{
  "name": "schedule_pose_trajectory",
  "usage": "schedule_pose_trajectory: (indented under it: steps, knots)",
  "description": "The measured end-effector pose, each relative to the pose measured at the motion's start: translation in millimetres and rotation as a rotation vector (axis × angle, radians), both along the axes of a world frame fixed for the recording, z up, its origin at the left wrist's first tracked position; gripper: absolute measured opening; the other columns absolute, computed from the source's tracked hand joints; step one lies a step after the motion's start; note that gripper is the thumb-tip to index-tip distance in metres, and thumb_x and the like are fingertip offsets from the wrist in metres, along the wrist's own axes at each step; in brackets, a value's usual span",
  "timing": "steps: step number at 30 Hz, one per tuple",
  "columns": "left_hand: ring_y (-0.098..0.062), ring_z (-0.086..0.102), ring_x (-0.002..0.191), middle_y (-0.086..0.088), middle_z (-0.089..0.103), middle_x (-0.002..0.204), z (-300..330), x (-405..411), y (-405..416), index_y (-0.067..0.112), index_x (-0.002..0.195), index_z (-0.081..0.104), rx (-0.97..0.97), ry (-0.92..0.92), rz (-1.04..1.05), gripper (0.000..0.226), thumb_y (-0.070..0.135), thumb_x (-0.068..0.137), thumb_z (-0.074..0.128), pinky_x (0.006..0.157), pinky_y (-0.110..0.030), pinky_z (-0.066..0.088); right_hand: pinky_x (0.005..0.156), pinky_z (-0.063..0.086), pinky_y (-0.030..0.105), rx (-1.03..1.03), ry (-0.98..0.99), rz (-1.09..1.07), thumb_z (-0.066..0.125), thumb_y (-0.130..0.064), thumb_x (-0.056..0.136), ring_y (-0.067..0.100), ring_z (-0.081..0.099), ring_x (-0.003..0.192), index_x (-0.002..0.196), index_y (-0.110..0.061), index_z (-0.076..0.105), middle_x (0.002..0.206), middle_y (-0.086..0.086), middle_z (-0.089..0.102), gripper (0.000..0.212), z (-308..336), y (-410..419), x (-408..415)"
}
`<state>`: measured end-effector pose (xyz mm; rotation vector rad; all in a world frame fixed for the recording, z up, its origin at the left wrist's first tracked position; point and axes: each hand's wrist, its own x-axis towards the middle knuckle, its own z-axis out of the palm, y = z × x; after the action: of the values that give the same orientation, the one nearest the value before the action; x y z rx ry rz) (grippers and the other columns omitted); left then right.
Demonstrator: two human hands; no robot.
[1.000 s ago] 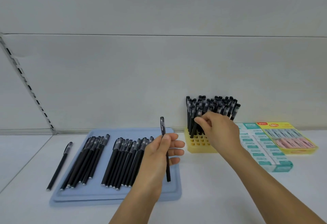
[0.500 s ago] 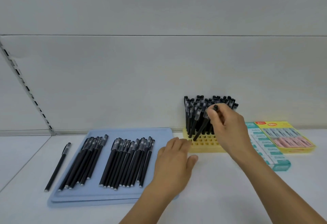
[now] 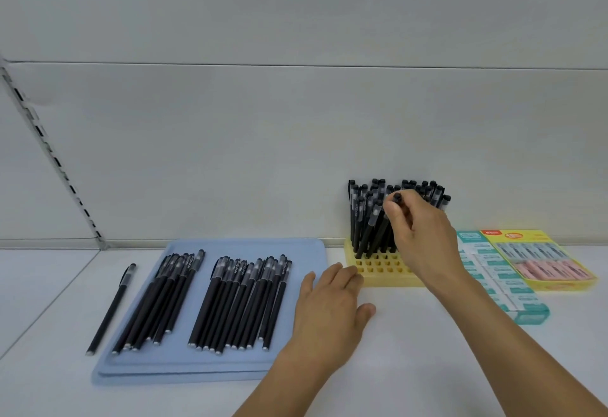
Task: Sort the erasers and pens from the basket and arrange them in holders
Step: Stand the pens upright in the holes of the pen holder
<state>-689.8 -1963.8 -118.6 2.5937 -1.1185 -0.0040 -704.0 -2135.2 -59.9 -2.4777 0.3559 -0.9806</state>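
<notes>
Pen (image 3: 378,229) pinched at its cap end by right hand (image 3: 418,232), tilted, tip down at yellow holder (image 3: 381,273), front of the standing pens (image 3: 404,199). Left hand (image 3: 329,311) flat on tabletop (image 3: 411,350), fingers relaxed, holding nothing, tips touching holder's front corner, just right of blue tray (image 3: 197,370). Two rows of pens (image 3: 243,301) lie on tray; one loose pen (image 3: 112,309) on tabletop left of it. Eraser boxes (image 3: 503,278) right of holder.

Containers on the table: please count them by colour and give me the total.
Blue: 1, the blue tray
Yellow: 2, the yellow pen holder and the yellow eraser box
Teal: 1, the teal eraser box
Total: 4
</notes>
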Motion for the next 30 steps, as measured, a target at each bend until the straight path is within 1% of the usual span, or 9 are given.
schedule_pose_trajectory:
  steps: [6,10,14,17,20,22,24,27,30]
  knots:
    - [-0.009,0.009,0.147,0.012,0.022,0.157,2.8,0.7,0.9,0.024,0.151,0.028,0.03,0.009,-0.008,0.054,0.046,0.101,0.034,0.12,-0.041,0.002,0.062,0.05,0.041,0.032,0.179,-0.017,0.044,-0.038,0.099,0.022,0.061,0.071,0.079,-0.017,0.049,0.076,0.001,0.066,0.029,-3.4,1.8,10.9]
    - [-0.008,0.007,0.147,0.012,0.024,0.157,14.1,-0.1,11.0,0.027,0.151,0.028,-0.009,0.024,-0.023,0.053,0.045,0.101,0.037,0.12,-0.038,0.001,0.061,0.046,0.036,0.022,0.231,-0.079,0.048,-0.044,0.096,0.019,0.058,0.072,0.089,-0.021,0.048,0.077,-0.006,0.064,0.024,-2.6,7.1,10.8]
    - [-0.004,0.018,0.142,0.017,0.036,0.148,23.5,5.6,56.6,0.032,0.144,0.038,-0.241,-0.022,0.038,0.046,0.046,0.1,0.04,0.117,-0.024,0.007,0.052,0.035,0.03,0.195,0.158,-0.128,0.057,-0.056,0.087,0.01,0.055,0.061,0.105,-0.026,0.035,0.066,-0.007,0.055,0.042,-13.3,25.8,-8.6]
    - [-0.003,0.034,0.129,0.018,0.048,0.131,29.1,14.2,102.9,0.029,0.133,0.053,-0.417,-0.046,0.157,0.037,0.038,0.098,0.048,0.109,-0.018,0.022,0.049,0.029,0.025,0.181,0.022,-0.056,0.053,-0.054,0.087,0.001,0.051,0.057,0.092,-0.03,0.042,0.06,-0.011,0.053,0.027,-17.2,58.5,-15.6]
    - [-0.006,0.044,0.121,0.014,0.054,0.123,32.5,31.9,145.8,0.026,0.128,0.058,-0.47,-0.036,0.309,0.032,0.032,0.098,0.052,0.105,-0.025,0.035,0.049,0.028,0.024,0.057,0.259,0.114,0.05,-0.055,0.086,-0.003,0.05,0.06,0.072,-0.035,0.048,0.062,-0.017,0.056,0.025,-21.5,94.9,-5.0]
    - [-0.015,0.049,0.119,0.006,0.06,0.122,31.2,49.5,176.1,0.024,0.126,0.06,-0.421,-0.046,0.428,0.03,0.028,0.098,0.051,0.101,-0.032,0.04,0.051,0.03,0.023,-0.04,0.477,0.198,0.049,-0.058,0.088,0.001,0.054,0.067,0.073,-0.033,0.053,0.069,-0.017,0.06,0.029,-26.5,114.1,5.9]
    - [-0.026,0.049,0.116,-0.006,0.06,0.123,28.6,67.8,206.1,0.02,0.127,0.06,-0.318,-0.077,0.604,0.031,0.026,0.098,0.05,0.096,-0.038,0.042,0.049,0.031,0.023,-0.122,0.567,0.227,0.049,-0.057,0.091,0.01,0.059,0.067,0.073,-0.025,0.057,0.069,-0.01,0.062,0.037,-29.9,128.6,16.9]
    - [-0.035,0.046,0.117,-0.017,0.049,0.128,22.4,91.9,241.6,0.011,0.131,0.054,-0.045,0.004,0.844,0.04,0.032,0.097,0.049,0.092,-0.042,0.042,0.046,0.027,0.025,-0.205,0.649,0.193,0.052,-0.055,0.09,0.016,0.048,0.051,0.062,-0.02,0.042,0.056,-0.006,0.05,0.047,-32.1,141.9,29.4]
    - [-0.036,0.055,0.106,-0.015,0.052,0.116,22.3,103.7,255.7,0.008,0.115,0.054,0.139,0.166,0.889,0.038,0.039,0.094,0.054,0.081,-0.035,0.043,0.047,0.024,0.026,-0.223,0.791,0.134,0.053,-0.055,0.09,0.012,0.041,0.049,0.063,-0.02,0.036,0.058,-0.006,0.044,0.048,-28.7,144.1,36.7]
